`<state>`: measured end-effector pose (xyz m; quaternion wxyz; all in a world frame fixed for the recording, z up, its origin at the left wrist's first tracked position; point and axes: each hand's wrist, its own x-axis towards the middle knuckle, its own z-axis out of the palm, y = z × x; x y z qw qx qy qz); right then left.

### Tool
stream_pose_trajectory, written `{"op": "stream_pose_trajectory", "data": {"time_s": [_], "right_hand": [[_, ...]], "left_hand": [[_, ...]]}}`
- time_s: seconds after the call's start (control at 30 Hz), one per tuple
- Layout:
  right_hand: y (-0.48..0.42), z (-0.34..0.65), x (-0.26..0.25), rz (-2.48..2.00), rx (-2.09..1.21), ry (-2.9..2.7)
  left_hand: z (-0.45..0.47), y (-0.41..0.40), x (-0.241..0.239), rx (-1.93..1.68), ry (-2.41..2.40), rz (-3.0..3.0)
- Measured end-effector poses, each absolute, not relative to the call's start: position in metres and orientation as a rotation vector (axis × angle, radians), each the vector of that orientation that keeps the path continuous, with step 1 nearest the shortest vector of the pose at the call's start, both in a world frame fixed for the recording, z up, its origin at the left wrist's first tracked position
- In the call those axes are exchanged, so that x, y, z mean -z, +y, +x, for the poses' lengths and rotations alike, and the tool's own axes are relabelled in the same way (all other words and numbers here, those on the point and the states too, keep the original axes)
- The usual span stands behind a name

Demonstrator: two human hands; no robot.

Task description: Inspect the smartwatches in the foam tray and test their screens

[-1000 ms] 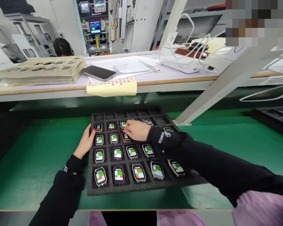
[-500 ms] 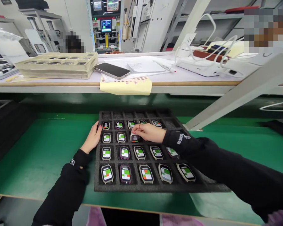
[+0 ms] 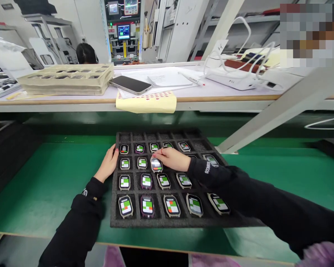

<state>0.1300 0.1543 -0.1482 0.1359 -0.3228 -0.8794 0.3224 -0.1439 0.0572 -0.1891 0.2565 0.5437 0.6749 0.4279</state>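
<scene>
A black foam tray (image 3: pixel 133 220) with a grid of pockets lies on the green belt (image 3: pixel 44 185). Several watch bodies with lit green, white and red screens sit in its pockets. My left hand (image 3: pixel 108 163) rests against the tray's left edge, fingers together and curled on the foam. My right hand (image 3: pixel 172 158) reaches over the tray's middle and pinches one watch body (image 3: pixel 156 164) in the second row, tilting it up out of its pocket.
A white shelf (image 3: pixel 211 98) runs above the belt, carrying stacked beige trays (image 3: pixel 66 78), a phone (image 3: pixel 130 84), papers, a yellow sticker sheet (image 3: pixel 146 102) and a white box with cables (image 3: pixel 233 79). A slanted metal strut (image 3: pixel 267 115) crosses right. Another person's head (image 3: pixel 85 53) shows behind.
My right hand drew back from the third row to the second-row watch body, closed on it and tipped it up. The left hand stayed on the tray edge.
</scene>
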Motion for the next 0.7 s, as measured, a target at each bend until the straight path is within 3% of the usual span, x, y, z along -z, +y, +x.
{"op": "stream_pose_trajectory", "data": {"time_s": [0.47, 0.7], "right_hand": [[0.187, 0.195, 0.121, -1.097, -0.928, -2.026], [0.187, 0.219, 0.136, -1.167, -0.889, -1.738]], "left_hand": [[-0.145, 0.057, 0.187, -1.155, 1.849, 1.453], [-0.146, 0.057, 0.185, -1.147, 1.877, 1.433]]}}
